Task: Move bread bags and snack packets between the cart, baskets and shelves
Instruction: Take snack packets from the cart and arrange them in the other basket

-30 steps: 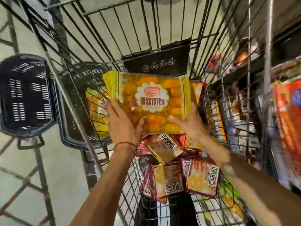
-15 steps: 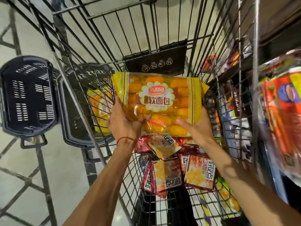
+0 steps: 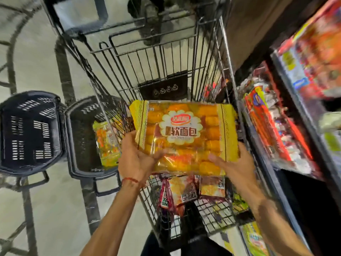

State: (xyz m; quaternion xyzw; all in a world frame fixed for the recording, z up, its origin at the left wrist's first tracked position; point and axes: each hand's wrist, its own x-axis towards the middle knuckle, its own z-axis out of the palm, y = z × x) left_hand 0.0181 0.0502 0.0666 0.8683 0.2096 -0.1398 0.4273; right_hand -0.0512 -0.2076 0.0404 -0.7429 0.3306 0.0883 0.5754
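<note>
Above the cart (image 3: 163, 85), the left hand (image 3: 136, 159) and right hand (image 3: 238, 167) grip the bread bag (image 3: 184, 133). Step: probably lift-out; next, carry it clear of the cart.

The yellow bread bag (image 3: 184, 137) is held level, label up, above the wire cart (image 3: 158, 60). Red-brown snack packets (image 3: 182, 194) lie beneath it; another yellow bag (image 3: 108, 145) lies in the basket (image 3: 81, 145) beside the cart.

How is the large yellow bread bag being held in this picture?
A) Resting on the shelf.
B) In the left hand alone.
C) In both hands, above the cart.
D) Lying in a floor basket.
C: the left hand and the right hand each grip a lower corner of the bread bag, above the snack packets in the cart.
</note>
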